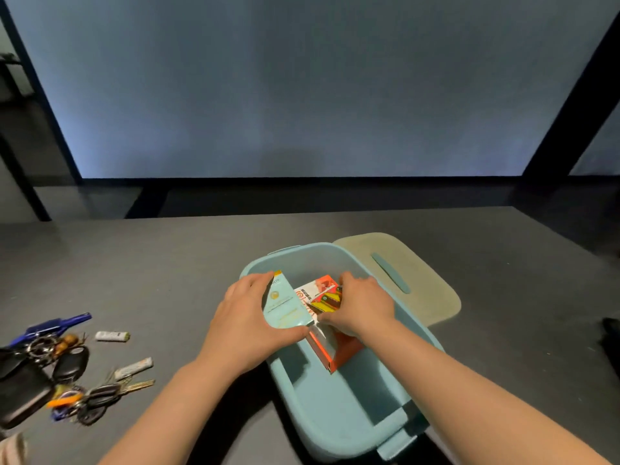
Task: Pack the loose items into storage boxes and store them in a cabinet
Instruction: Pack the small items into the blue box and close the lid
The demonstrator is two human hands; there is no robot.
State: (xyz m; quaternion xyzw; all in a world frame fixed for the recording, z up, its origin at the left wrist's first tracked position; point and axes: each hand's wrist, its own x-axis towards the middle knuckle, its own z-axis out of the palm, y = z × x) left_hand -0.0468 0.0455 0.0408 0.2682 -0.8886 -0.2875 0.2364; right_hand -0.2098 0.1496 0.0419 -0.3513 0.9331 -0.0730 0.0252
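We are working over the pale blue storage box [339, 411], which is sitting open on the dark table [188, 263] with its lid [426, 280] lying flat just beside the far right rim — out of the way, we judge, so both hands can be reaching in freely. Our left hand [248, 317] is curling its fingers and thumb round a pale blue packet [285, 307], holding it tilted above the left side of the box, probably so it can be slipping in alongside what is already there. Our right hand [362, 307] is gripping the top of an orange-and-white carton [325, 317], which is standing tilted inside the box with its lower corner down near the floor; the fingertips are hidden behind the carton, but the thumb is pinching its near edge.

Loose things are waiting on the table to our left, well apart from the box: bunches of keys [97, 397] with a black fob, a blue object [57, 325], and two small pale tubes [112, 336] [134, 367]. The packing is looking only partly done — no cabinet is showing in view.
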